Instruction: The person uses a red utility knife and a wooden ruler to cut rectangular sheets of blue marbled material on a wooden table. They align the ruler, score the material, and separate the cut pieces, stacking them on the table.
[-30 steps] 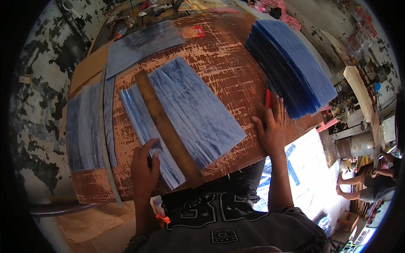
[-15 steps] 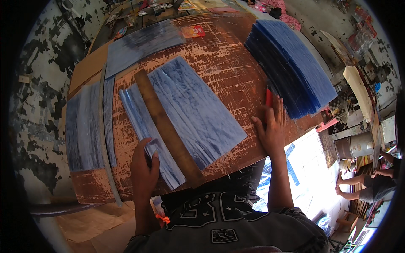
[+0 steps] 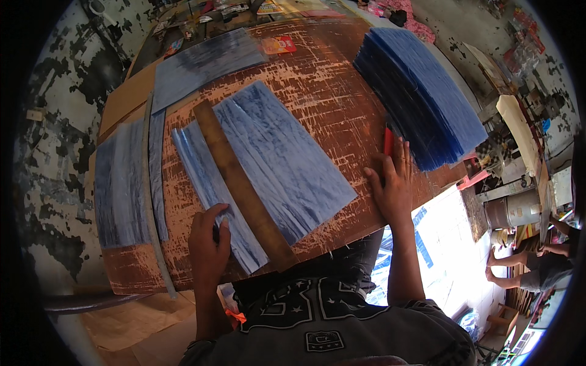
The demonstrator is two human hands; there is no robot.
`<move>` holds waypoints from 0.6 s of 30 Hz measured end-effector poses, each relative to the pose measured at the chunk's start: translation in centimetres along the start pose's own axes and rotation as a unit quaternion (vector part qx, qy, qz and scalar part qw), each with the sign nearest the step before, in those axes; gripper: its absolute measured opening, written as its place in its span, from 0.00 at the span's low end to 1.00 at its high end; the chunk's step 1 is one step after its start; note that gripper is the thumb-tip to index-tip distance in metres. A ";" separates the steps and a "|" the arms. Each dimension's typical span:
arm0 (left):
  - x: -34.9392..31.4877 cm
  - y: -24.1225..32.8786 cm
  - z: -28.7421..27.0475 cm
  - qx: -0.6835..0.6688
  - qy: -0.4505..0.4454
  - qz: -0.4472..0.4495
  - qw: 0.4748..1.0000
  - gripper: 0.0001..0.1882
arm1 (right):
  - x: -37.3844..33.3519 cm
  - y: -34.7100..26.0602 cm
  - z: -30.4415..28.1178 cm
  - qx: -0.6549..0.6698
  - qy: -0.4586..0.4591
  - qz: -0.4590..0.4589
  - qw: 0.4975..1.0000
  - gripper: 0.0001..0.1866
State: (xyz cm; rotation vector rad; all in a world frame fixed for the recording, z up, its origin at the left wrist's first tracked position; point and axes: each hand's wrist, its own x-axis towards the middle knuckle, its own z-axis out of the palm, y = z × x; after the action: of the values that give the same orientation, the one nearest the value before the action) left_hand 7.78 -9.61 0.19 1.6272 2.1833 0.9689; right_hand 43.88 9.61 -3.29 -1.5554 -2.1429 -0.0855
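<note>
A streaky blue sheet [image 3: 284, 165] lies at a slant in the middle of the worn brown table. Across it runs a long, flat brownish strip [image 3: 229, 168], leaving a narrow part of the sheet on its left. My left hand [image 3: 207, 244] is curled at that left edge, near the front, thumb and forefinger closed on the sheet's edge; its other fingers are partly hidden. To the right of the sheet, my right hand [image 3: 394, 186] rests on the tabletop with fingers stretched out. A red-handled tool [image 3: 389, 141] lies by its fingertips, its kind unclear.
A thick stack of blue sheets [image 3: 421, 97] stands at the right. More bluish sheets [image 3: 122, 183] lie at the left under a thin curved strip [image 3: 148, 183]. Farther back are a greyish sheet [image 3: 207, 64], cardboard [image 3: 125, 104] and a red-yellow packet [image 3: 279, 45]. Another person's legs [image 3: 503, 271] show far right.
The sheet's edge by my left forefinger was slightly raised and now lies lower. My left fingers have shifted a little; my right hand has stayed in place.
</note>
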 end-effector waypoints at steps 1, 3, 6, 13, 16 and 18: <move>0.0 -0.1 0.3 -0.010 0.018 0.009 1.000 0.21 | 0.0 0.0 -0.1 0.007 0.002 0.006 1.000 0.30; 0.1 0.4 0.3 -0.025 0.024 -0.020 0.999 0.21 | 0.0 -0.1 -0.1 0.019 0.007 0.017 1.000 0.31; 0.0 1.4 -0.4 -0.034 0.001 -0.086 0.996 0.21 | 0.0 -0.3 -0.2 0.043 0.014 0.024 0.999 0.31; 0.2 0.6 -0.4 0.014 -0.010 0.002 1.000 0.21 | -0.1 0.1 0.2 0.013 0.008 0.011 1.000 0.35; 0.1 1.0 -0.2 -0.011 0.004 -0.014 1.000 0.21 | -0.1 -0.1 0.1 0.001 0.000 0.012 1.000 0.36; 0.1 1.1 -0.1 -0.017 0.012 -0.012 1.000 0.21 | 0.2 -0.8 -0.4 0.055 0.022 0.036 0.998 0.37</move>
State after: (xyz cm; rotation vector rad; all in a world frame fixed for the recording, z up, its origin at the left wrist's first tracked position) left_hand 8.49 -9.35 0.99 1.5790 2.1846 1.0175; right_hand 43.22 9.33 -2.71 -1.5516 -2.0197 0.0220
